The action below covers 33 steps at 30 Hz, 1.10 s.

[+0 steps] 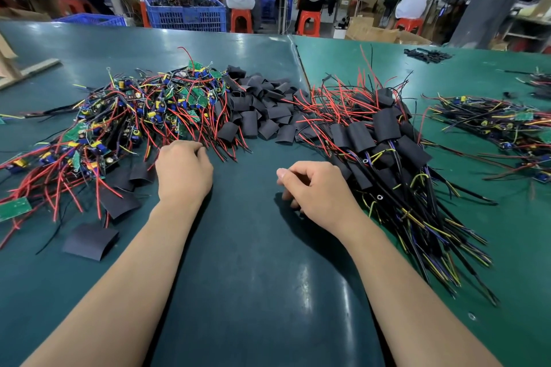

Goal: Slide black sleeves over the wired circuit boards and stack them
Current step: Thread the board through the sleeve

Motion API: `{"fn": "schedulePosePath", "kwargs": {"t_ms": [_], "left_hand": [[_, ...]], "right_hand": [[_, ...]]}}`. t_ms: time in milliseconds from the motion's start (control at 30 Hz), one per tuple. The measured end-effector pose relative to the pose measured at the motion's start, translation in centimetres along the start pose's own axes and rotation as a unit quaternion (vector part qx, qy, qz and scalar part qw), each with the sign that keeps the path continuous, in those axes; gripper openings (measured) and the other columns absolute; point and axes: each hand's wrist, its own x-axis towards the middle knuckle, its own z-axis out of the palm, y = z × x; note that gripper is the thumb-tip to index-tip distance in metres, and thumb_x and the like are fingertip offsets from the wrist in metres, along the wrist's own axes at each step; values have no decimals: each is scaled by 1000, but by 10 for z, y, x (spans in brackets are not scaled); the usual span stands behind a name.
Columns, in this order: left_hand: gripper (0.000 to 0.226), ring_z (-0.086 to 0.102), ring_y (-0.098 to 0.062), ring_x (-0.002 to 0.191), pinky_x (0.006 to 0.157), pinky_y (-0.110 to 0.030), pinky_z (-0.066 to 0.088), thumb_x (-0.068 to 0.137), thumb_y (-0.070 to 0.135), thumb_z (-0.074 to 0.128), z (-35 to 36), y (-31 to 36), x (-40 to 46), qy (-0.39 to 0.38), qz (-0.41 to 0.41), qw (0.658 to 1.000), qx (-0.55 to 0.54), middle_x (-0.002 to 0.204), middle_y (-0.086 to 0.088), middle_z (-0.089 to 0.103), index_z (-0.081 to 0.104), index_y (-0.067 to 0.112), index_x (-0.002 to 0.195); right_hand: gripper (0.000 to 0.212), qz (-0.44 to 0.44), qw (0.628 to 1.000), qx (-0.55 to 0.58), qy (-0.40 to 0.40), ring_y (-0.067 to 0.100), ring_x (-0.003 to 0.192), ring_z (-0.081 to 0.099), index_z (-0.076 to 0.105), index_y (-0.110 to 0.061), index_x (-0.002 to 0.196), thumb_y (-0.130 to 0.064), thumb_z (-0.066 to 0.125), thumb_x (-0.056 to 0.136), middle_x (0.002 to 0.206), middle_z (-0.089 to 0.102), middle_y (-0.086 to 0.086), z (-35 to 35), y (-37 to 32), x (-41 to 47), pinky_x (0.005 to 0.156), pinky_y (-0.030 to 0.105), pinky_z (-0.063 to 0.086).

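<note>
Single head-worn wide-angle view, looking forward and down, close over the green table (256, 292), workshop behind
</note>
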Motion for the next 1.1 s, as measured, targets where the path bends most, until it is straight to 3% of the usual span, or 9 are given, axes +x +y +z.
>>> {"fn": "schedulePosePath", "kwargs": {"t_ms": [233, 400, 567, 700, 800, 933, 1000, 1067, 1100], "left_hand": [[18, 65, -20, 82, 82, -20, 43, 88, 13, 62, -8, 5, 0, 37, -64, 993, -96, 87, -5, 74, 78, 15, 96], [26, 53, 7, 58, 63, -3, 38, 87, -3, 60, -9, 14, -6, 57, -77, 949, -300, 76, 7, 61, 55, 19, 101], [24, 53, -5, 76, 73, -16, 42, 82, -15, 52, -15, 42, -28, -71, 82, 889, -446, 84, -1, 57, 53, 7, 92], [22, 54, -11, 73, 72, -23, 44, 75, -7, 54, -21, 59, -53, -232, 145, 822, -501, 81, -3, 59, 57, 9, 89], [20, 56, -11, 73, 77, -23, 47, 74, -7, 61, -22, 66, -64, -319, 152, 757, -549, 78, 5, 64, 60, 5, 91], [19, 58, -17, 71, 72, -24, 47, 65, 0, 68, -26, 67, -64, -369, 110, 685, -618, 74, -3, 64, 69, 15, 77], [19, 59, -17, 68, 72, -24, 49, 64, 1, 67, -26, 64, -59, -370, 81, 657, -652, 70, -6, 64, 71, 16, 74], [4, 56, -16, 63, 68, -23, 48, 69, 10, 65, -22, 62, -56, -319, 49, 687, -651, 64, -6, 62, 69, 12, 71], [7, 54, -14, 61, 66, -24, 46, 74, 14, 66, -18, 60, -53, -265, 38, 753, -601, 62, -5, 60, 66, 10, 69]], "right_hand": [[31, 5, 1000, 4, -4, 23, 54, 64, 68, -16, 73, -37, 59, 94, 61, 68, -7, -1, -1, -1, 58, 43, 59], [32, 7, 1000, 0, 1, 21, 57, 63, 69, -15, 73, -37, 59, 93, 63, 69, -1, 1, 1, 2, 66, 48, 58], [11, -1, 1000, 1, -1, 20, 64, 63, 69, -26, 92, -36, 65, 90, 72, 71, -2, 3, 3, 7, 72, 50, 57], [66, -23, 999, -40, -14, 11, 65, 57, 40, -47, 138, -34, 73, 82, 81, 66, -22, 2, 5, 8, 81, 44, 54], [83, -38, 995, -74, -48, 10, 69, 52, 23, -60, 143, -37, 57, 71, 83, 59, -24, -1, 3, 5, 85, 42, 52], [64, -69, 995, -35, -55, 11, 87, 64, 53, -40, 138, -30, 61, 76, 116, 67, -6, -1, 4, 7, 93, 41, 51], [43, -89, 996, 1, -24, 22, 92, 67, 64, -24, 129, -9, 63, 88, 109, 71, 4, 0, 4, 8, 87, 39, 52], [25, -100, 994, 47, 26, 21, 68, 66, 66, -19, 113, -4, 59, 94, 85, 71, 4, 1, 1, 9, 66, 32, 52], [18, -102, 989, 83, 63, 16, 59, 63, 63, -21, 106, -7, 58, 96, 77, 69, 3, 0, -2, 9, 60, 29, 49]]}}
